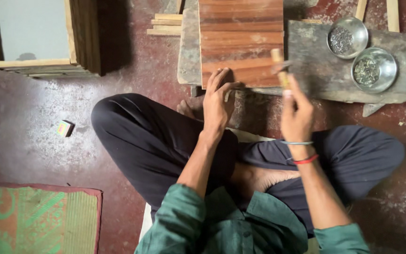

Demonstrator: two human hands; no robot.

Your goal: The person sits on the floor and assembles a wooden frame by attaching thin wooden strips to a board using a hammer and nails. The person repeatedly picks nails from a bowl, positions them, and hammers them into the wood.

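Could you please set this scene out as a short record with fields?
Setting: person seated cross-legged on a worn red floor
Left hand: fingers pressed on the near edge of the reddish wooden panel
Right hand: gripping a small wooden-handled tool, blurred, above the panel's right edge
Work surface: grey board under the panel
On board: two metal bowls of small dark bits
Nearby: wooden frame, green mat, small box

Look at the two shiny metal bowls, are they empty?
No, both metal bowls on the grey slab hold small dark bits, one pile darker than the other.
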